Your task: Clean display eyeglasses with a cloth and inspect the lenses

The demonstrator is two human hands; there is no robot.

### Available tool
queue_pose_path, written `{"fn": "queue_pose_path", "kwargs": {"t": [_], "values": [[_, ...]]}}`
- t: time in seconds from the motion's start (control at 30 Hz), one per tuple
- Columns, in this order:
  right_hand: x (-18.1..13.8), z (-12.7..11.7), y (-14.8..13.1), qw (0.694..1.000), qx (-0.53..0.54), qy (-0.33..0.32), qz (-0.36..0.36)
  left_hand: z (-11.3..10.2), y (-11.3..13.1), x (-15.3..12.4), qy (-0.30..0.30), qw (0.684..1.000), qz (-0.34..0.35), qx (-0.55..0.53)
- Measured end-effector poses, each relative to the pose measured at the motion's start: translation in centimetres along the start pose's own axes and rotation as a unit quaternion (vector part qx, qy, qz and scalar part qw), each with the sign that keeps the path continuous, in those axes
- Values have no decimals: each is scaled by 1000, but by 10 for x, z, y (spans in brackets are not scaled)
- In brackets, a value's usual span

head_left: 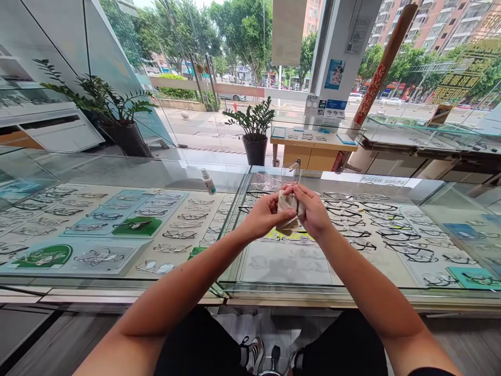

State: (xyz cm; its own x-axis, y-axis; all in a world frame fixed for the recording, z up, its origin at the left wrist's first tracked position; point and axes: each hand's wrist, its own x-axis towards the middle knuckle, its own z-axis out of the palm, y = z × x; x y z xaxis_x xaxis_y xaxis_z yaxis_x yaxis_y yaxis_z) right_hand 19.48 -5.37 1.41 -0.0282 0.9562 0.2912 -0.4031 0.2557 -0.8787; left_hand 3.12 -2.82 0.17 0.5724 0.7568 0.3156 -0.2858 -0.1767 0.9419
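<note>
Both my hands meet over the glass counter, around a pale grey-beige cloth (287, 202). My left hand (268, 215) is closed, its thumb and fingers pinching the cloth. My right hand (313, 213) is also closed, gripping a pair of eyeglasses (299, 166) with the cloth bunched against them. One thin-rimmed lens and a dark frame part stick up above my fingertips. The rest of the eyeglasses is hidden by the cloth and my fingers. Below my hands, rows of spectacle frames (344, 213) lie inside the case.
A small white spray bottle (209, 181) stands on the glass countertop (164, 169) to the left. More frames lie on blue and green display boards (151, 225) in the left case. Beyond the counter are potted plants (256, 149), a wooden display table (299, 155) and large windows.
</note>
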Motion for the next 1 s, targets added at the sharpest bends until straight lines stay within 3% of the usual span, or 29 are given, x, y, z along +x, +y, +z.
{"fn": "queue_pose_path", "kwargs": {"t": [0.23,0.4,0.53,0.7,0.87,1.0], "values": [[0,0,3,1000,-9,-14,27,0,0,3,105,986,63,116],[3,-4,-2,1000,-10,-2,-13,-4,6,6,109,980,70,149],[8,-14,-9,999,-9,19,-50,-21,10,13,150,973,86,152],[15,-26,-17,995,-23,47,-82,-52,18,23,258,947,119,149],[15,-30,-24,998,-16,19,-65,-69,19,29,312,924,164,148],[13,-29,-27,998,-51,-21,-44,-77,18,33,335,928,109,120]]}}
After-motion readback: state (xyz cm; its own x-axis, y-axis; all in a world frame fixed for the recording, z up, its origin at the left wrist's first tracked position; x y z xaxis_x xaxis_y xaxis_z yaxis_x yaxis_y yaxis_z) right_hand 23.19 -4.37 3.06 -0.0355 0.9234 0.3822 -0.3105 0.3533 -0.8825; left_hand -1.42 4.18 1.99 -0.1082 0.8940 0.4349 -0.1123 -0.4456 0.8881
